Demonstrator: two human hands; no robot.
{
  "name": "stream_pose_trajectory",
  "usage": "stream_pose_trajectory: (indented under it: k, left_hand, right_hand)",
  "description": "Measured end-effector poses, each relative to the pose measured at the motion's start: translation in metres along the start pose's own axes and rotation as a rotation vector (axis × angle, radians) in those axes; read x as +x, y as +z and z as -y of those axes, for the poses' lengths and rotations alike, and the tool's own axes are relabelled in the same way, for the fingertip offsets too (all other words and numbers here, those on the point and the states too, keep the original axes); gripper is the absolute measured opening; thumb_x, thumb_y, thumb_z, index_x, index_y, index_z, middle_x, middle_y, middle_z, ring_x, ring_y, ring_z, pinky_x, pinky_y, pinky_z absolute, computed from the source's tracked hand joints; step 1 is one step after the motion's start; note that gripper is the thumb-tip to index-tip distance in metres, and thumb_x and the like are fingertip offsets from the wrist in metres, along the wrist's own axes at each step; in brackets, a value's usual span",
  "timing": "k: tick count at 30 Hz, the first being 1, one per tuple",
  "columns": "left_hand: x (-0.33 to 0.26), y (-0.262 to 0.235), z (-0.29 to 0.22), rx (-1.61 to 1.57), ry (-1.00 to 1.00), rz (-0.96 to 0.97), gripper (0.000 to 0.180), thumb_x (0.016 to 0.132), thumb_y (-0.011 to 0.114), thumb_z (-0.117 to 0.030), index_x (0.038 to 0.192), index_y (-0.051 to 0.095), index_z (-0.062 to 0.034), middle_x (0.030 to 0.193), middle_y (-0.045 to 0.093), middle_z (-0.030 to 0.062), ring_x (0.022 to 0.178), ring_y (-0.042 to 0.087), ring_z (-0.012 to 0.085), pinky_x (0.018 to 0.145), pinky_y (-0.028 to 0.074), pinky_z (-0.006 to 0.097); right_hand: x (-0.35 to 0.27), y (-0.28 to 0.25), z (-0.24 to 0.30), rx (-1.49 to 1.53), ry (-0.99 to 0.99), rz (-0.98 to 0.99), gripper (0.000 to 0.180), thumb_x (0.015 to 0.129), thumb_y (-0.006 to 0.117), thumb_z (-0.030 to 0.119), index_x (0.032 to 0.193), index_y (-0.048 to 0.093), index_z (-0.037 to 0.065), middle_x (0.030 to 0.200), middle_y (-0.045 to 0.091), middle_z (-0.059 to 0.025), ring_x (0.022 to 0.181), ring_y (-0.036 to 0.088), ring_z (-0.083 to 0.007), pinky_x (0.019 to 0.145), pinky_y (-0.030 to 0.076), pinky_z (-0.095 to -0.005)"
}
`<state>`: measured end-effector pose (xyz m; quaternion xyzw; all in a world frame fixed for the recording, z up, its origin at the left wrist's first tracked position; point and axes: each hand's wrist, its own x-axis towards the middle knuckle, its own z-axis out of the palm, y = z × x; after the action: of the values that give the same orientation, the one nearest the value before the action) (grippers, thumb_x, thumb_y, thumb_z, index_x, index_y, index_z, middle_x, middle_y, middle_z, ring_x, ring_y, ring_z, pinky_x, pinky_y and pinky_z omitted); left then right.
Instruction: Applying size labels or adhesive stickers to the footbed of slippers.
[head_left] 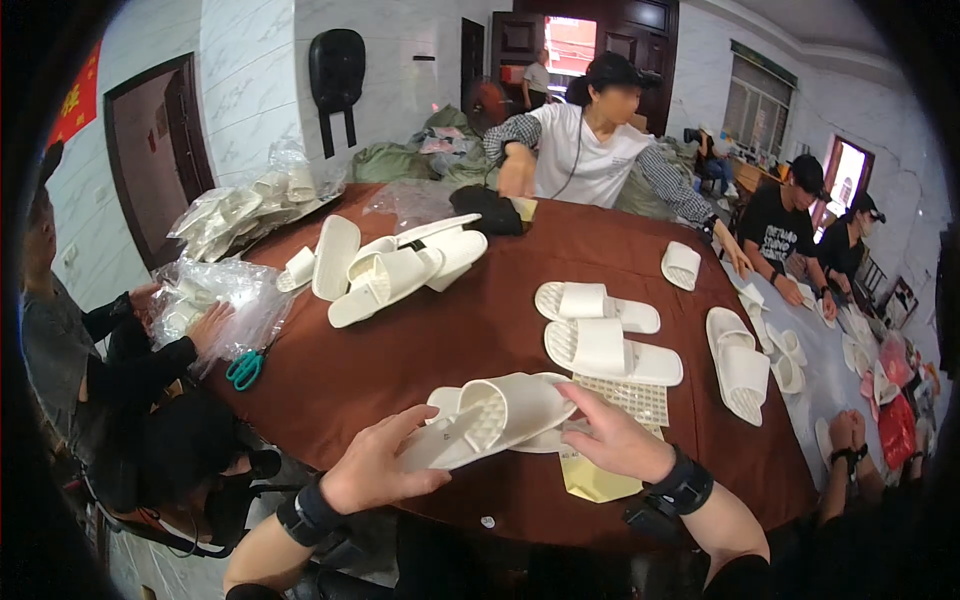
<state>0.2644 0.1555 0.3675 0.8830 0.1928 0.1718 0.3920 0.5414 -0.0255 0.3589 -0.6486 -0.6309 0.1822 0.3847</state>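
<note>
My left hand (pixel 378 466) grips the heel end of a white slipper (pixel 495 418) held over the near edge of the dark red table (pixel 470 330). My right hand (pixel 612 435) rests on the toe side of the same slipper, fingers spread over a second white sole beneath it. Under my right hand lie a cream waffle-pattern sole (pixel 628 398) and a yellowish paper bag (pixel 590 478). Black wristbands sit on both my wrists.
Two white slippers (pixel 600 325) lie side by side mid-table, a pile of slippers (pixel 390 265) at the back left, another pair (pixel 738 365) at right. Teal scissors (pixel 245 368) and plastic bags (pixel 215 295) are at left. Several people sit around.
</note>
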Motion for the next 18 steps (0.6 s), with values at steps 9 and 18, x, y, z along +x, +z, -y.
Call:
stream_pose_trajectory:
  k: [9,18]
  left_hand:
    - [-0.021,-0.009,-0.034,0.240,0.120,-0.213,0.071,0.065,0.083,-0.026,0.127,0.055,-0.0052,0.102,0.062,0.0189,0.089,0.063,0.0348,0.077,0.052,0.041]
    - [0.000,0.009,0.005,0.471,0.192,-0.441,0.067,0.063,0.080,-0.018,0.123,0.055,-0.0030,0.108,0.058,0.0207,0.098,0.057,0.0400,0.085,0.049,0.046]
  right_hand:
    - [0.002,-0.004,0.009,0.052,-0.017,-0.086,0.072,0.087,0.065,0.007,0.149,0.030,0.006,0.130,0.054,-0.0197,0.110,0.058,-0.0270,0.093,0.048,-0.0358]
    - [0.020,0.023,-0.017,0.341,0.358,0.092,0.064,0.093,0.060,0.015,0.146,0.029,-0.001,0.117,0.059,-0.0157,0.076,0.061,-0.0115,0.066,0.053,-0.0260]
